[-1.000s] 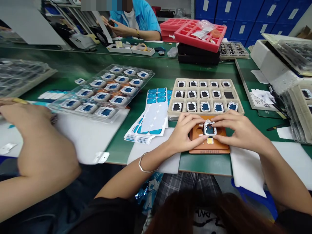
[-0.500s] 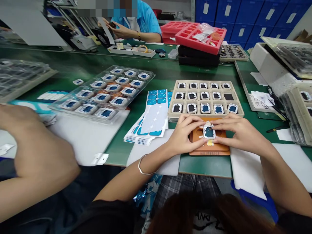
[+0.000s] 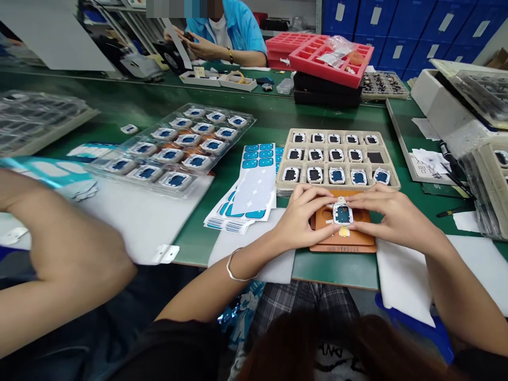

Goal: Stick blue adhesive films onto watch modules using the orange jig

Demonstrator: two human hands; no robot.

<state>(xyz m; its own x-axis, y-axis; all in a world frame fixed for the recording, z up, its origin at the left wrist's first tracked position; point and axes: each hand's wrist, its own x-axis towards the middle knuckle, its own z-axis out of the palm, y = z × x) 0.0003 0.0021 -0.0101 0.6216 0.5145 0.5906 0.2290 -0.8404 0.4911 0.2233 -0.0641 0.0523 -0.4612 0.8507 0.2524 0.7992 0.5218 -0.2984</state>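
Observation:
Between my two hands sits a white watch-case-like frame (image 3: 342,214) with a dark blue inside, on an orange fixture block (image 3: 343,248). My left hand (image 3: 305,219) grips its left side, thumb low and fingers above. From the right, my right hand (image 3: 387,214) holds the other side with fingertips at the top and thumb at the bottom. A small yellow tab (image 3: 344,232) shows at the frame's lower edge. Just behind the block lies a beige tray (image 3: 283,185) with rows of similar frames; one pocket at its right shows only a dark square.
Blue-and-white sticker sheets (image 3: 254,182) lie left of my hands. Further left is a clear tray (image 3: 190,182) of frames, near a neighbour's arm (image 3: 75,248). Red trays (image 3: 333,58) are stacked at the back, before a person in blue (image 3: 246,37). White foam sheets (image 3: 405,280) hang over the front edge.
The view has shifted slightly, so everything sits a little further right. Both my hands stay on the white frame at the orange block. The neighbour's arm at left has moved a little.

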